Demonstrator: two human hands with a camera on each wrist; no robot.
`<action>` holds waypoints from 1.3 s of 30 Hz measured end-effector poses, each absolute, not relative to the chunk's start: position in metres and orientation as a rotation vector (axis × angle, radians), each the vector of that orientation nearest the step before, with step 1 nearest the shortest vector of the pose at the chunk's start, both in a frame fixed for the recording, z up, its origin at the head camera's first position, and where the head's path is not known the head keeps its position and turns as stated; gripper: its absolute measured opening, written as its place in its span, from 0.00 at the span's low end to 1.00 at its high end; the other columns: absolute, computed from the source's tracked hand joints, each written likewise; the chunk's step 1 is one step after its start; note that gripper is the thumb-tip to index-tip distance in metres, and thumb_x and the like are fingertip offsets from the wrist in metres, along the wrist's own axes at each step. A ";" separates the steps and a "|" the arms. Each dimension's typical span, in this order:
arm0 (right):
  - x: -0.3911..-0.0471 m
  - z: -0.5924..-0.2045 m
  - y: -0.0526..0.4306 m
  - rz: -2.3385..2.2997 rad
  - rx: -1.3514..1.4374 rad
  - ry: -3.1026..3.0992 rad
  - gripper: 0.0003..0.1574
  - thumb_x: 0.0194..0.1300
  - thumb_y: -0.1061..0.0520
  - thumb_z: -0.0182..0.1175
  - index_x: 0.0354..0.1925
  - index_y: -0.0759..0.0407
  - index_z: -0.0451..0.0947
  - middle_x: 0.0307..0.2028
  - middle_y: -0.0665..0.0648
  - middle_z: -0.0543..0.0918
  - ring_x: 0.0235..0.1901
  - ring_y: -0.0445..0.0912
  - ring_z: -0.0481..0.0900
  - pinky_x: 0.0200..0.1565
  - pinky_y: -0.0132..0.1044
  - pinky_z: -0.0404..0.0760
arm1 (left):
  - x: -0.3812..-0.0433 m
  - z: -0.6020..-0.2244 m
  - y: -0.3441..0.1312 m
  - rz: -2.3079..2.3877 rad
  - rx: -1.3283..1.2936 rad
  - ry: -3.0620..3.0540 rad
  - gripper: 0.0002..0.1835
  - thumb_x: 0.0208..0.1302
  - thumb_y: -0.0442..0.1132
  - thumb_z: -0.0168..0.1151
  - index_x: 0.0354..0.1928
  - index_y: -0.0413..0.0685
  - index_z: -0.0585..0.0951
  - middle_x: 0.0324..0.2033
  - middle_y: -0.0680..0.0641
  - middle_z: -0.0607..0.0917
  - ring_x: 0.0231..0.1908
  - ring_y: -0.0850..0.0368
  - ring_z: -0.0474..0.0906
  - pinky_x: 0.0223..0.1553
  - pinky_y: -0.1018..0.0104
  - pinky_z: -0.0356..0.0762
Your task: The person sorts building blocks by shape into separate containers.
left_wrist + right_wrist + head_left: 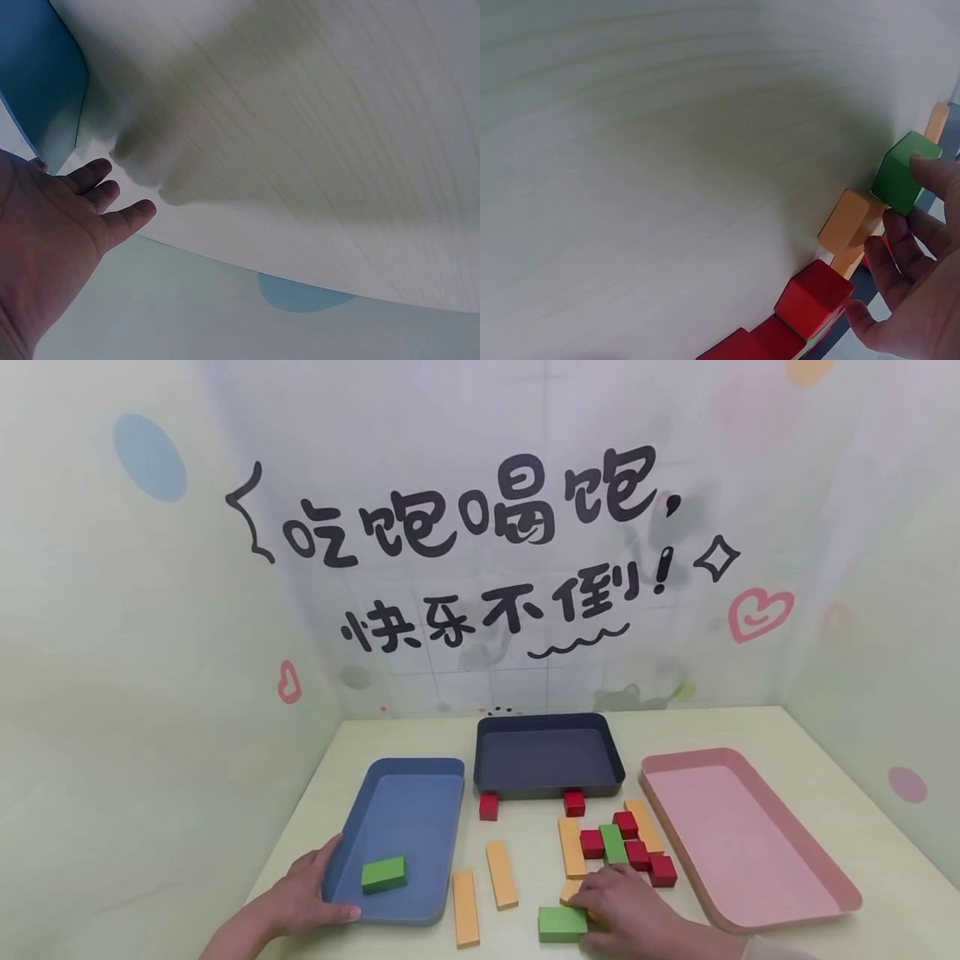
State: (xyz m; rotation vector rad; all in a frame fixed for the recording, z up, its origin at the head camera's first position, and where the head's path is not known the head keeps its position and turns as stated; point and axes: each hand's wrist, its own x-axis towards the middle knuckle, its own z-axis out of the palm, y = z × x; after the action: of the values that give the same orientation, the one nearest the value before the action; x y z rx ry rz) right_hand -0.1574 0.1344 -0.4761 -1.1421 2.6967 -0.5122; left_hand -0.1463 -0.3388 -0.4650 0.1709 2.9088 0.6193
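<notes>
My left hand (303,893) rests against the near left corner of the blue tray (420,827), thumb by its front rim. In the left wrist view the fingers (127,221) look fairly straight beside the tray wall. One green block (384,875) lies inside that tray. My right hand (630,902) pinches the right end of another green block (561,925) near the table's front. The right wrist view shows the thumb on this block and fingertips below it. An orange block (572,891) is partly hidden behind the right hand.
At the back stands a dark navy tray (547,752), with red cubes (489,807) before it. A pink tray (757,827) is at the right. Orange blocks (501,874), several red cubes (662,870) and a green block (612,843) lie between the trays.
</notes>
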 end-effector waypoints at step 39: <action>-0.193 -0.431 0.104 -0.940 -0.863 2.806 0.17 0.49 0.48 0.65 0.41 0.46 0.79 0.32 0.39 0.73 0.33 0.42 0.72 0.35 0.34 0.73 | -0.147 -0.466 -0.338 0.614 0.146 2.913 0.64 0.33 0.67 0.68 0.67 0.38 0.49 0.57 0.26 0.61 0.57 0.31 0.58 0.50 0.38 0.61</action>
State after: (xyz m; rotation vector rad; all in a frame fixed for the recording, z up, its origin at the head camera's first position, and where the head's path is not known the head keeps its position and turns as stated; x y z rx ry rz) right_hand -0.1926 0.1044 -0.4310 -0.8630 2.8060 -0.9398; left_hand -0.1467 -0.3384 -0.4663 0.1455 2.9128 0.6136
